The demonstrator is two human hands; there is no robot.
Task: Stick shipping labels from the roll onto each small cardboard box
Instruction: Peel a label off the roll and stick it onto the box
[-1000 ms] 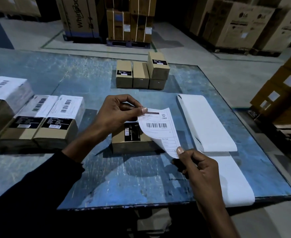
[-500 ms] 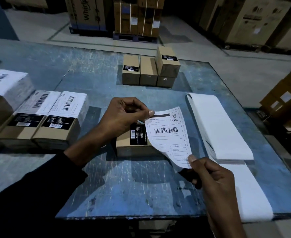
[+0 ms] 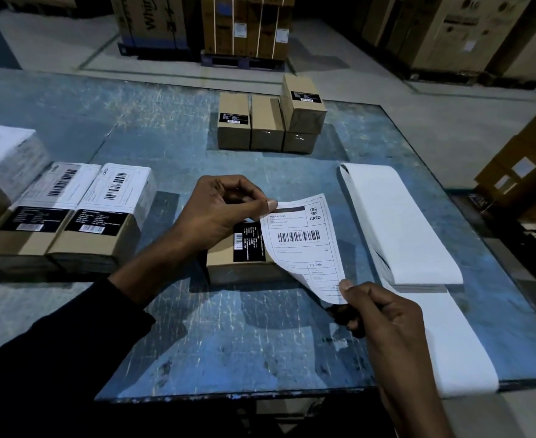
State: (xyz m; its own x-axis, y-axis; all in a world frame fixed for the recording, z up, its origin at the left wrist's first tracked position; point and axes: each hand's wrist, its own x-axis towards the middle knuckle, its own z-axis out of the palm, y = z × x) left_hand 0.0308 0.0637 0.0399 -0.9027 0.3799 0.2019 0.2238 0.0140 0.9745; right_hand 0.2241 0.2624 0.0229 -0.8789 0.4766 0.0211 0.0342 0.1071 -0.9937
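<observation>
A white shipping label (image 3: 304,245) with a barcode hangs curved above a small cardboard box (image 3: 239,267) in the middle of the blue table (image 3: 228,343). My left hand (image 3: 219,210) pinches the label's top left corner over the box. My right hand (image 3: 383,314) pinches its bottom right corner, nearer to me. The label covers the box's right part; a black sticker shows on its top. The folded white label stack (image 3: 396,222) lies to the right, a strip of it trailing over the table's front edge.
Three boxes with white labels (image 3: 70,216) sit at the left. Several brown boxes (image 3: 269,121) stand at the table's far middle, one stacked on another. Large cartons on pallets (image 3: 216,26) line the floor behind and to the right.
Both hands keep their pinch on the label and have barely moved relative to the box. The camera has tilted and shifted, so the scene sits differently in view.
</observation>
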